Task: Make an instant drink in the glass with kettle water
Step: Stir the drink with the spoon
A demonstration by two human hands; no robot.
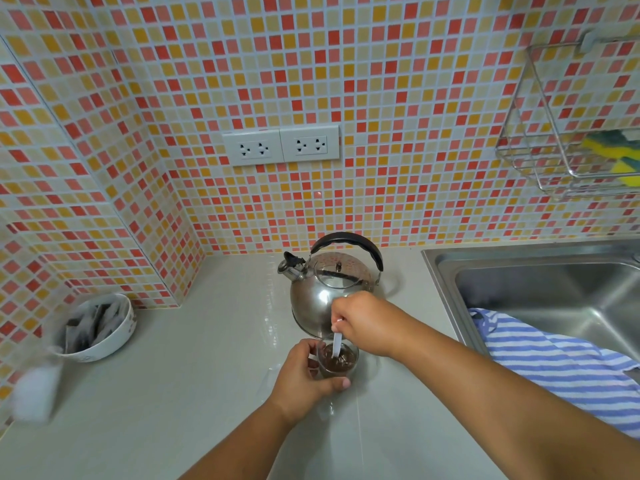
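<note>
The small glass [338,362] of dark drink stands mid-tabletop [207,393], just in front of the kettle [322,299]. The left hand [300,377] wraps its fingers round the wall; the right hand [363,320] pinches a white stirrer [336,345] dipped inside. The glass is probably hot, slick and brittle, so grip it low and stir gently.

A double wall socket [281,146] sits in the orange mosaic tiles [381,81]. A wire rack [535,166] holds yellow-green sponges [618,145]. A blue-striped towel [554,358] drapes over the steel sink [519,282] edge.
</note>
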